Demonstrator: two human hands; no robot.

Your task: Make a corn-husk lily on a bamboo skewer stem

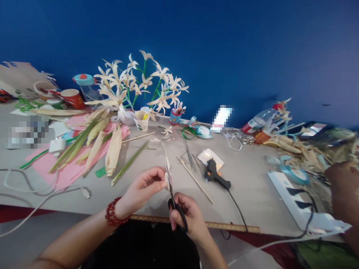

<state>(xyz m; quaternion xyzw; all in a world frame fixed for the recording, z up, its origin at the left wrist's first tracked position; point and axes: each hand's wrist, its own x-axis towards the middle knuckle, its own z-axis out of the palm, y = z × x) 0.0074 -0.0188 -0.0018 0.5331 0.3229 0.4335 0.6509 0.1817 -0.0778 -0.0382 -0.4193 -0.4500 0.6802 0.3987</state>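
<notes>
My left hand [150, 183], with red beads at the wrist, pinches a pale strip of corn husk [166, 179] above the table's front edge. Fingers of my right hand [186, 215] are in the black handles of a pair of scissors [172, 196]. The blades point up and away from me, right beside the husk strip; whether they touch it I cannot tell. To the right lies a black glue gun [215, 173] next to a white square pad [210, 158]. A thin wooden stick [195, 179] and several thin wires [190, 155] lie between it and my hands.
Husk flowers on green stems [140, 82] stand at the back in paper cups [142, 120]. Corn husks [113, 151] lie on pink paper [42, 168] at left. A power strip [291, 201], blue ribbon [297, 173], a bottle [258, 119] and another person's arm [343, 201] are at right.
</notes>
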